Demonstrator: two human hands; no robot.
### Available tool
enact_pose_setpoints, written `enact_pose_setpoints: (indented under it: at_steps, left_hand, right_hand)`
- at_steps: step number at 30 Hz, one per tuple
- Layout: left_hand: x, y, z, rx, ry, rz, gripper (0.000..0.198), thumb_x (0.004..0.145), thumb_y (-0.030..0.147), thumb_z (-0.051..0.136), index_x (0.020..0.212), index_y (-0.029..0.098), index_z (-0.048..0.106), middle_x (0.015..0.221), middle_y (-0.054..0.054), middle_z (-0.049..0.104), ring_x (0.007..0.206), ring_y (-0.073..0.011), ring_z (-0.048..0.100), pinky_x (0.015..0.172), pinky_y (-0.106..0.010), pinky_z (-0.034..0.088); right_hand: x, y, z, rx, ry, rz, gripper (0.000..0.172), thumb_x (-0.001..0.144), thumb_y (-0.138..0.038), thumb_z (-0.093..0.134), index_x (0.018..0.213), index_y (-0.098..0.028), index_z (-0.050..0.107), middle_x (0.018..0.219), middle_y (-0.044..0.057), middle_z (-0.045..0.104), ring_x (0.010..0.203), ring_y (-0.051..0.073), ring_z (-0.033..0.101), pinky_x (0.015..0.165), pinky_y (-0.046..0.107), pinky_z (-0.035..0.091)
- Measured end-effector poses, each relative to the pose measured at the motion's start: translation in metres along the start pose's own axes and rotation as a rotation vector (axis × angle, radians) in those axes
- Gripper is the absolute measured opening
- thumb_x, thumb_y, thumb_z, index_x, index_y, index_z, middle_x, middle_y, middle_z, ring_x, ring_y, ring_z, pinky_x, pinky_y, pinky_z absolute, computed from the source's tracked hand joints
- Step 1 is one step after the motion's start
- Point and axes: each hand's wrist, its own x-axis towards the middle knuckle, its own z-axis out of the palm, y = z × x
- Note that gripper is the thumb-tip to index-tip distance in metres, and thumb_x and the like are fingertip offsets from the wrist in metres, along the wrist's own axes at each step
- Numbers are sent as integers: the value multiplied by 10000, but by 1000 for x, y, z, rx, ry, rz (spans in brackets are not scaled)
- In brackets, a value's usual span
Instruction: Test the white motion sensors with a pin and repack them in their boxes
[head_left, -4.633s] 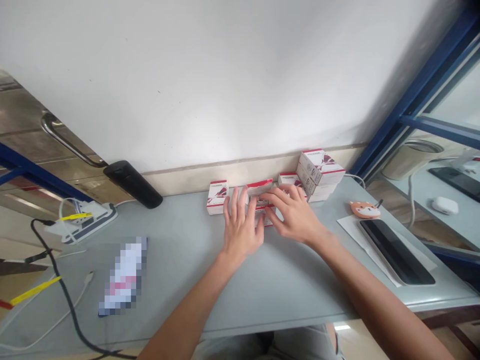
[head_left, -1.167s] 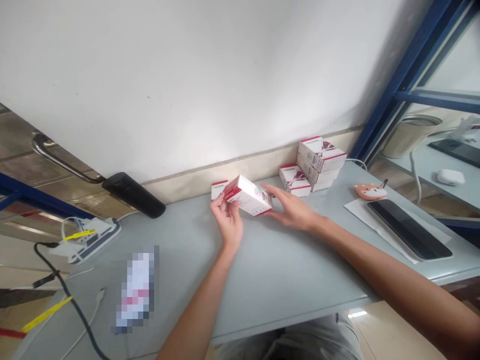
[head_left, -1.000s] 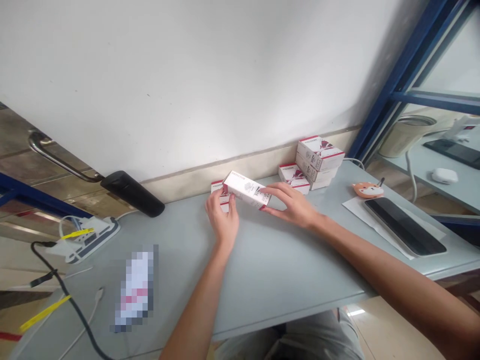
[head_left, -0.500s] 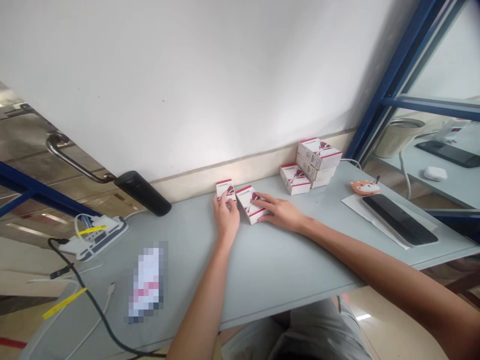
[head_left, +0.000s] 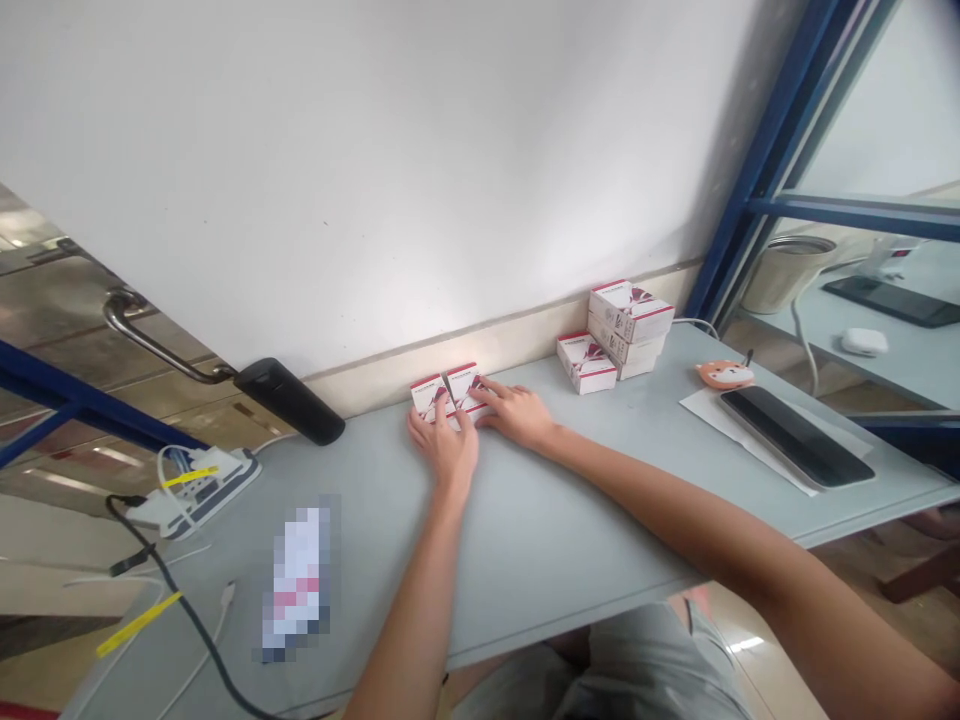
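Two small white-and-red boxes stand side by side against the wall at the back of the grey table (head_left: 570, 540). My left hand (head_left: 444, 445) lies with fingers stretched over the left box (head_left: 424, 393). My right hand (head_left: 516, 412) rests flat against the right box (head_left: 465, 384), fingers extended onto it. Neither box is lifted; both sit on the table.
More such boxes sit further right: a single one (head_left: 586, 361) and a stack of two (head_left: 628, 325). A black phone (head_left: 795, 449) lies on paper at the right with a small orange figure (head_left: 724, 374). A black cylinder (head_left: 289, 401), a power strip (head_left: 195, 476) and cables lie at the left.
The box that both hands held tilted above the table has been set down and slid left against the other box by the wall. Both hands now rest on the pair.
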Motion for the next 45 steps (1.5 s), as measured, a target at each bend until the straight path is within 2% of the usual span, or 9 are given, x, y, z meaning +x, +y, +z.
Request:
enact_pose_setpoints:
  at_steps: [7, 10, 16, 21, 24, 28, 36, 42, 45]
  left_hand:
    - [10, -18, -16, 52, -205, 184, 573, 837, 384, 799, 1397, 336, 683, 1494, -138, 332, 1446, -408, 344, 1231, -562, 329]
    - [13, -24, -21, 76, -263, 213, 597, 854, 364, 800, 1433, 345, 656, 1490, -145, 327, 1443, -397, 358, 1223, -551, 345]
    - [13, -21, -23, 118, -274, 172, 554, 907, 324, 752, 1449, 366, 640, 1484, -151, 340, 1377, -397, 428, 1179, -575, 392]
    - [14, -20, -23, 128, -257, 155, 523, 901, 276, 755, 1411, 354, 674, 1482, -142, 350, 1392, -389, 432, 1182, -551, 410]
    - [17, -22, -23, 122, -259, 161, 501, 885, 262, 770, 1374, 349, 703, 1455, -122, 374, 1390, -365, 449, 1201, -519, 407]
    - [18, -23, -23, 131, -257, 164, 504, 885, 257, 764, 1380, 335, 704, 1471, -128, 370, 1410, -366, 446, 1216, -519, 391]
    - [13, -11, -25, 194, -198, 189, 543, 832, 288, 796, 1365, 316, 700, 1694, -132, 278, 1590, -475, 161, 1254, -687, 203]
    - [0, 11, -23, 92, -162, 372, 438, 887, 189, 674, 1300, 326, 724, 1718, -77, 349, 1585, -410, 262, 1248, -662, 253]
    - [-10, 20, -17, -40, -227, 471, 354, 909, 154, 617, 1209, 287, 750, 1637, -83, 484, 1545, -354, 371, 1260, -607, 290]
  right_hand:
    - [-5, -3, 5, -46, 57, -8, 547, 997, -437, 670, 1509, -275, 565, 1626, 124, 518, 1228, 323, 690, 1048, 461, 501]
    - [-5, 0, 4, -51, 66, -14, 527, 1022, -470, 625, 1500, -252, 579, 1605, 127, 543, 1232, 315, 688, 1038, 453, 512]
    - [-19, 31, -34, -101, 47, -99, 325, 1082, -402, 524, 1335, -307, 704, 1405, 34, 708, 1250, 211, 662, 1143, 352, 443]
    - [-48, 53, -48, -244, 187, 151, 465, 1022, -243, 559, 1470, -121, 579, 1597, 248, 479, 1520, 392, 392, 1255, 576, 251]
    - [-54, 53, -37, -359, 213, 320, 609, 969, -283, 640, 1523, -78, 494, 1631, 285, 416, 1555, 438, 323, 1249, 583, 251]
    - [-52, 55, -29, -441, 207, 382, 638, 963, -303, 634, 1538, -98, 452, 1644, 293, 395, 1566, 447, 300, 1251, 596, 221]
    - [-53, 81, -35, -384, 253, 496, 590, 936, -247, 596, 1486, -87, 456, 1583, 331, 438, 1456, 460, 409, 1160, 605, 337]
    - [-54, 83, -43, -279, 257, 495, 467, 932, -157, 515, 1398, -147, 547, 1511, 269, 522, 1387, 410, 474, 1106, 563, 399]
    - [-54, 82, -50, -202, 247, 501, 443, 946, -164, 505, 1382, -155, 578, 1493, 257, 537, 1359, 395, 503, 1099, 550, 420]
